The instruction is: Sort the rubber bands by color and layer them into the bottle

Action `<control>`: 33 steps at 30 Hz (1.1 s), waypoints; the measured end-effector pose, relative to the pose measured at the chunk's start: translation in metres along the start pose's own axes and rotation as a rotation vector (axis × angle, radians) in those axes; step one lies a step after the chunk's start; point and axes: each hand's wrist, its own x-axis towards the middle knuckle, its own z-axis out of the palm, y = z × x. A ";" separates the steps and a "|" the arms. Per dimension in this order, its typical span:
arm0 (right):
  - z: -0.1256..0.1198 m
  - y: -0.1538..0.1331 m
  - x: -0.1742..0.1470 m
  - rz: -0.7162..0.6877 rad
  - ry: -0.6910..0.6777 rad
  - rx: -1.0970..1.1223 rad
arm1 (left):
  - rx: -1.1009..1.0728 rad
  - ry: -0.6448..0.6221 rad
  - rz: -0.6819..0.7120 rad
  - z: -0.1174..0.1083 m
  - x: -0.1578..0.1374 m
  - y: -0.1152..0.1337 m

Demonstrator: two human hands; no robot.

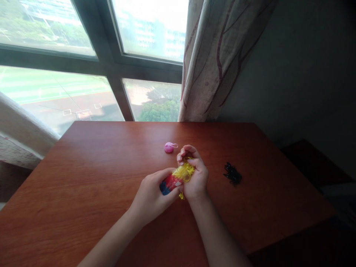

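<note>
My left hand [151, 191] is closed around a small clear container [171, 184] with blue and red pieces packed in layers. The container is tilted, its yellow end toward my right hand [198, 178]. That hand is cupped, fingers curled around a tangle of thin yellow bands [187, 171] at the container's mouth. A loose yellow band [181, 195] hangs below, between my hands. Just beyond them on the table lies a round pink lid [168, 147] with a loop on it. Where the container ends and the bands begin is partly hidden by my fingers.
A pile of black bands [233, 174] lies on the brown wooden table [83, 178], right of my hands. Behind the table's far edge are a window [107, 55] and a patterned curtain [219, 59]. The table's right edge borders a dark area.
</note>
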 end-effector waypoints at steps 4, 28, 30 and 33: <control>0.001 0.001 -0.001 0.016 -0.054 0.022 | 0.024 0.022 -0.019 0.000 0.000 0.000; -0.003 -0.009 0.009 0.268 0.242 0.274 | 0.071 0.000 0.011 -0.001 0.002 -0.002; -0.007 -0.005 0.012 0.288 0.302 0.322 | 0.074 0.001 0.010 -0.001 0.001 -0.001; -0.013 0.007 0.012 0.308 0.391 0.345 | 0.079 0.021 0.001 -0.002 0.001 0.000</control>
